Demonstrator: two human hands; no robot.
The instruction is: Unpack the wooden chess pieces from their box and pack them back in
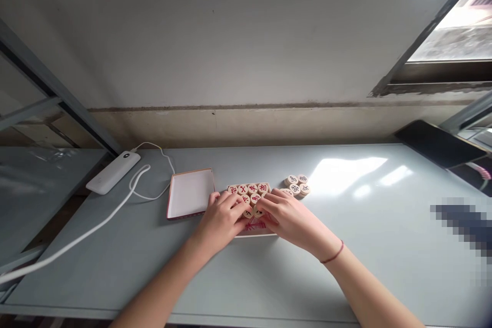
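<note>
A shallow box [255, 236] on the desk holds rows of round wooden Chinese chess pieces [252, 188]. The back rows bear red characters, and red marks show on the bare box floor at the front. Over the box's left side, my left hand [225, 212] has its fingers closed at a chess piece [248, 212] with a dark character. From the right, my right hand [286, 215] closes its fingers at the neighbouring chess piece [259, 211]. Both hands partly cover the pieces. Behind my right hand, several stacked pieces [294, 188] with black characters stand on the desk.
An open box lid [191, 195] lies left of the box, inside upward. Further left are a white power bank [114, 171] and a white cable [92, 230]. A dark flat panel [438, 143] rests at the back right of the grey desk [307, 287], before a wall [230, 51].
</note>
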